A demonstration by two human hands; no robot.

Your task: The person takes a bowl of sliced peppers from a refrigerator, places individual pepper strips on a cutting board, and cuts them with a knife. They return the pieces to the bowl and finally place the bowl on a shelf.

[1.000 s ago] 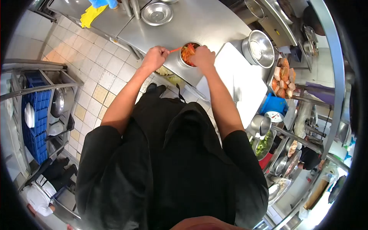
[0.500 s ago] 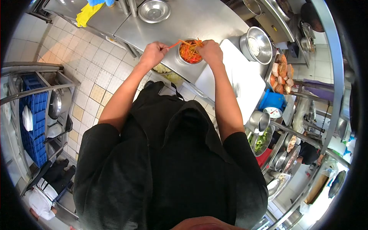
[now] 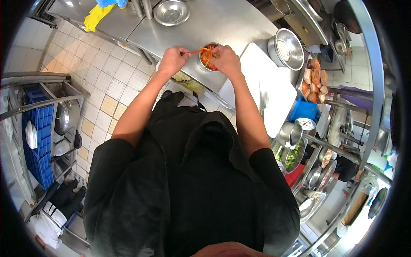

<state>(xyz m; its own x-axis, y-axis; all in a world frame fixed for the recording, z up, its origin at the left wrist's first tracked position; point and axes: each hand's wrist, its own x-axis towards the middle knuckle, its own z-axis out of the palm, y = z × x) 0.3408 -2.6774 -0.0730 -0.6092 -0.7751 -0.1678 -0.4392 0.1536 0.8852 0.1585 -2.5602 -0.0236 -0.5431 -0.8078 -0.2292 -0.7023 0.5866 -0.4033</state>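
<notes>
Near the counter's edge stands a small metal bowl (image 3: 199, 63) filled with thin orange and red vegetable strips (image 3: 207, 55). My left hand (image 3: 173, 61), just left of the bowl, pinches the end of a long red-orange vegetable strip (image 3: 195, 52) that reaches over the rim. Over the bowl's right side, my right hand (image 3: 227, 62) has its fingers closed among the vegetable strips; its fingertips are partly hidden. To the right of it lies a white cutting board (image 3: 278, 92) with a knife (image 3: 263, 100) on it.
A large metal bowl (image 3: 295, 53) stands beyond the board, and a shallow metal bowl (image 3: 171, 13) sits farther back on the steel counter (image 3: 231, 19). At right are a blue scale (image 3: 305, 112) and a tray of meat pieces (image 3: 314, 81). A person (image 3: 49, 225) is at lower left.
My right hand has moved slightly left and down over the bowl, covering more of the strips. My left hand keeps its pinch on the strip, shifted slightly right.
</notes>
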